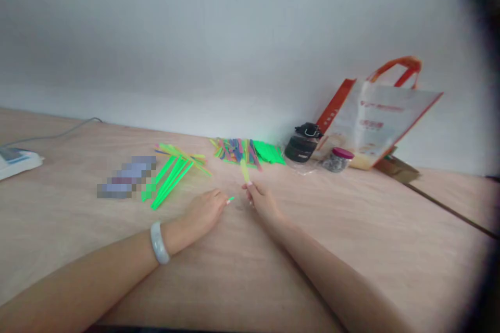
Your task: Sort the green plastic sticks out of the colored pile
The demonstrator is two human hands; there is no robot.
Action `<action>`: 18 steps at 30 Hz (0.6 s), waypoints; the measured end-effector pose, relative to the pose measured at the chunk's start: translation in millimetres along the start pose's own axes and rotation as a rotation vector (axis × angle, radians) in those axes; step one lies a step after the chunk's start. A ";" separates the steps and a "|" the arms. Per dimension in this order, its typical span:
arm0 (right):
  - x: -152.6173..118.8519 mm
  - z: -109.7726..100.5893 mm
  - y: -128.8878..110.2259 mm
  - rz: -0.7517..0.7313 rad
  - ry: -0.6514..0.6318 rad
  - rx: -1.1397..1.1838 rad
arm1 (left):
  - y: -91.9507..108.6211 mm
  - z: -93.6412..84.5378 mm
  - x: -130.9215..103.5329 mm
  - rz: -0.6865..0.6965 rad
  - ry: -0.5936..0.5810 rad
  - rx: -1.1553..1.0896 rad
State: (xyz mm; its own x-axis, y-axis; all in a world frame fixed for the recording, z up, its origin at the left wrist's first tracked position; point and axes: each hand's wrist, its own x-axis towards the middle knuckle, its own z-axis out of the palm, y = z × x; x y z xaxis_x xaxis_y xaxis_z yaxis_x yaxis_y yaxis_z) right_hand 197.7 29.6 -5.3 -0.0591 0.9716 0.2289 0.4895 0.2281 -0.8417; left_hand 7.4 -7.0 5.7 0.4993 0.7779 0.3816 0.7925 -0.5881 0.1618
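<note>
My left hand (206,212) rests low over the table with its fingers closed. A short green tip (230,200) pokes out at its thumb, and the rest of that piece is hidden. Opposite it, my right hand (262,202) pinches a thin yellow strip (244,170) that points away toward the wall. Just beyond lies a row of mixed coloured strips (233,150), with a bunch of bright green strips (269,151) at its right end. Left of my hands, long green strips (172,183) lie side by side, and yellow and other coloured strips (180,152) cross at their far end.
A blurred-out flat object (128,177) lies on the left, near a white device (17,161) with a grey cable (66,133). At the back right stand a black-lidded bottle (301,144), a small jar with a magenta lid (339,159) and a white-and-orange bag (380,119) against the wall.
</note>
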 end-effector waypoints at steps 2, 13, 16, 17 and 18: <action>9.8 -11.5 8.1 -0.005 0.101 -0.181 | -2.5 2.8 1.8 0.008 0.005 -0.011; 10.5 -22.7 17.8 -0.203 0.012 -0.941 | -26.8 20.0 -4.2 0.042 0.013 -0.046; 13.1 -23.6 16.7 -0.194 -0.010 -0.965 | -26.9 22.2 -1.8 0.085 0.009 -0.085; 14.0 -24.3 15.6 -0.183 -0.009 -0.973 | -25.8 22.4 -0.8 0.098 0.007 -0.090; 14.8 -25.1 14.4 -0.174 -0.006 -0.978 | -24.5 22.1 0.0 0.105 0.006 -0.091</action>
State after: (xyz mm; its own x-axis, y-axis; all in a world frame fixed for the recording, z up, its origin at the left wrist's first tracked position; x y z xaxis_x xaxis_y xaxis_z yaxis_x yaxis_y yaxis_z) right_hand 225.7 45.7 -1.7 -0.2010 0.9304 0.3065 0.9757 0.2180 -0.0217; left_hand -4.3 12.3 -18.4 0.5753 0.7099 0.4062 0.7010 -0.6838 0.2022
